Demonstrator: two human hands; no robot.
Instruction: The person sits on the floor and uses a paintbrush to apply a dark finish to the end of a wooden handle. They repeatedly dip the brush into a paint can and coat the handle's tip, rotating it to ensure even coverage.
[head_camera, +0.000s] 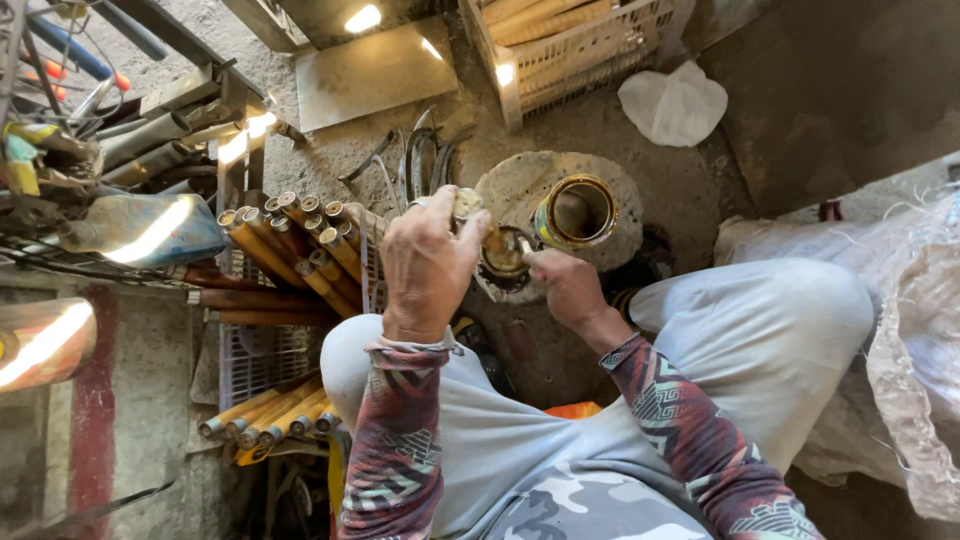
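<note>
Head view: a small round brass fitting is gripped between the two hands, the left hand curled over its top, the right hand pinching a small piece against its side. It is judged rigid, weighty and smooth, best held around its rim. A polished brass ring stands just beyond the right hand on a round stone block; brass tubes lie left of the left hand.

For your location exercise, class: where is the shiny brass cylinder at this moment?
In the head view, the brass cylinder lies on the round stone block, just above the right hand and to the right of the left hand.
</note>
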